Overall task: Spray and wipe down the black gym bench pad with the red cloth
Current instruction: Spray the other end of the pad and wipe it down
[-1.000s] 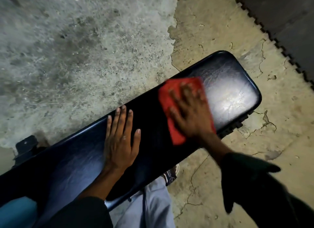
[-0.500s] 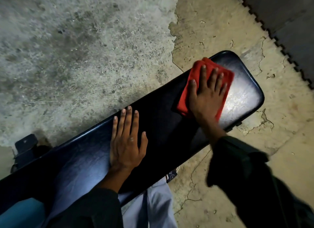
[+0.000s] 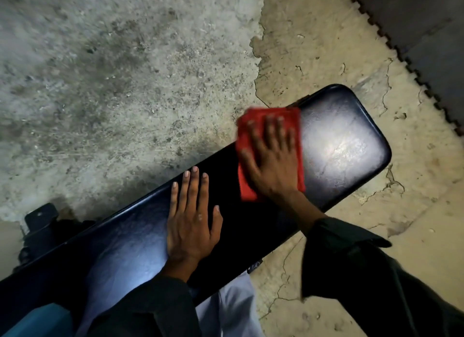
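Your right hand [image 3: 272,160] presses flat, fingers spread, on the cloth [image 3: 296,125] right of centre; your left hand [image 3: 192,221] lies flat on the bench [image 3: 336,140].

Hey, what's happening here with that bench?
A person is wiping a long black padded gym bench. The right hand presses a folded red cloth flat against the pad near its far end, blurred with motion. The left hand rests flat on the pad's middle, steadying it. No spray bottle is in view.
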